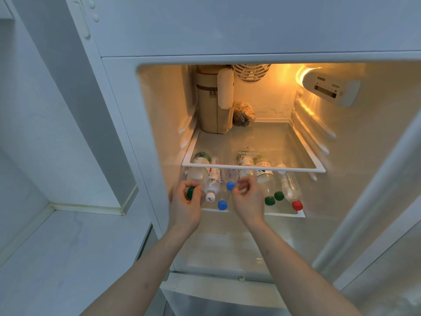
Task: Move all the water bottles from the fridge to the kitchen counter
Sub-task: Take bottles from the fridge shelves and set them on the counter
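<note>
Fridge (127,92), door standing open, interior lamp glowing at upper right

Lower shelf (282,214): carrying the water bottles, all lying on their sides with caps pointing near
- Green-capped bottle (197,175), far left: the left hand (185,202) is curling its fingers round the cap end and gripping it
- White-capped bottle (213,184), lying just right of the first, touching it
- Blue-capped bottle (222,204), lying near the shelf's front edge, between the two hands
- Second blue-capped bottle (230,185), lying a little farther in: the right hand (247,199) is hovering at its cap with fingers curled; whether the fingertips are actually pinching the cap cannot be told
- Two more green-capped bottles (266,181), lying side by side right of the right hand
- Red-capped bottle (291,190), far right of the row

Upper shelf (284,142): glass, sitting directly above the bottles and showing their far ends through it
- Beige zipped bag (214,106), standing upright at far left corner
- Small wrapped bundle (243,114), sitting just right of the bag, contents unclear

Control panel (330,87): hanging at upper right of the interior

Counter (57,258): pale surface lying left of the fridge, near the viewer; no bottle is standing on the visible part
</note>
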Motion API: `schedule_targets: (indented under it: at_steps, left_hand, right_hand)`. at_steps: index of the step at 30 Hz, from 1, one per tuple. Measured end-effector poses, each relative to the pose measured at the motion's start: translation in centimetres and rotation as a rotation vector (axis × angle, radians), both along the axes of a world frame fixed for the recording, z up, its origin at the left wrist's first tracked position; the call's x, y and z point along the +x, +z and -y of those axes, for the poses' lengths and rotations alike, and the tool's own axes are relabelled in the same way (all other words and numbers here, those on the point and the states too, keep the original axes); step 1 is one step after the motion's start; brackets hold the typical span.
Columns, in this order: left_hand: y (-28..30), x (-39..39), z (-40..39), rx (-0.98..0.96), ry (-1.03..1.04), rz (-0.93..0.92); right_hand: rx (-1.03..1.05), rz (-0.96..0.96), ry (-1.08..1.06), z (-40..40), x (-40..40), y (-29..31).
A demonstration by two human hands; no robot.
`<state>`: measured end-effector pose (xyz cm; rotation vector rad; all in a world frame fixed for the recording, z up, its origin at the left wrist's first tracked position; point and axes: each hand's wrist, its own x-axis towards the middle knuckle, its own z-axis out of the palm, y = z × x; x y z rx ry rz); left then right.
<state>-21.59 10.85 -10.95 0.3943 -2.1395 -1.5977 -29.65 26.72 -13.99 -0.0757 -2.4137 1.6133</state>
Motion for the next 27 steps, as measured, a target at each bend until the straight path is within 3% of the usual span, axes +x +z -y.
schedule_targets:
  at_steps: [4,8,15,20,27]
  left_hand:
    - [1.4,0.9,-0.6,0.045,-0.007,-0.050]
    - [1.9,1.8,-0.5,-0.021,0.004,-0.001]
    - [3.4,4.3,0.1,-0.087,0.023,0.014]
    - [5.0,6.2,1.0,-0.156,0.060,-0.051]
    - [6.2,9.2,0.9,-0.212,0.092,-0.079]
  right_hand:
    - [0.140,0.202,0.243,2.4,1.2,-2.0]
    - [0.135,0.356,0.308,4.1,0.5,-2.1]
    - [-0.518,0.657,0.407,4.7,0.2,-0.8]
    - [-0.572,0.563,0.386,4.3,0.5,-1.4]
    - [-0.377,0.358,0.317,3.5,1.6,-1.7]
